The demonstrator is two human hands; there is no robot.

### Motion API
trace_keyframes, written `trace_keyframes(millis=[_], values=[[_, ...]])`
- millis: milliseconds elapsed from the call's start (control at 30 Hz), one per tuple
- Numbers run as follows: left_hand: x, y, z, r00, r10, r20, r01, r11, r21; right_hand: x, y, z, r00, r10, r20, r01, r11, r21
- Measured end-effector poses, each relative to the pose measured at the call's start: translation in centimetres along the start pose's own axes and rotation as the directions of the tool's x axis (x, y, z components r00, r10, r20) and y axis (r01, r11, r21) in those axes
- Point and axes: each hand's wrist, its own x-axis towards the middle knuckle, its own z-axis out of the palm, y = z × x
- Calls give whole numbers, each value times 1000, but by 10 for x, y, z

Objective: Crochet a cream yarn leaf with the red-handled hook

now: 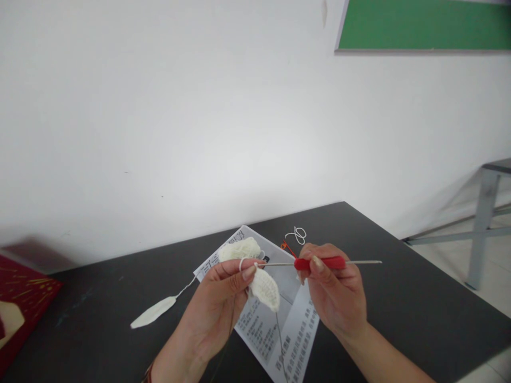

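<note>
Between thumb and fingers, my left hand pinches a small white crocheted piece, leaf-shaped, its pointed end hanging down to the right. A strand of white yarn loops over the left index finger. My right hand grips the red handle of a crochet hook, held nearly level. The hook's thin metal shaft reaches left to the top edge of the piece; its tip is too small to make out. A thin dark strand trails down from the piece's lower point. Behind my left fingers lies a cream ball of yarn.
A printed sheet lies under my hands on the black table. To the left is a finished-looking white crocheted leaf with a yarn tail. A white yarn scrap and an orange-red item sit behind; a red bag stands far left.
</note>
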Motion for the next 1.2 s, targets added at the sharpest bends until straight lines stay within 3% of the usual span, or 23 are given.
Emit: trace_keyframes(millis=[633, 933, 1067, 1200], values=[[0, -3, -2, 994, 111, -23, -107, 985, 138, -1, 0, -2, 1000, -21, 2, 21, 997, -73], [2, -4, -9, 968, 250, -5, -226, 885, 407, -1, -2, -3, 999, -40, 29, 42, 997, -70], [2, -5, -11, 941, 335, 35, -302, 792, 531, -2, 0, -3, 1000, -5, 26, 7, 999, -47], [1, -8, -9, 962, 271, 24, -248, 838, 487, -1, 2, -1, 996, 87, 1, -87, 996, -11]])
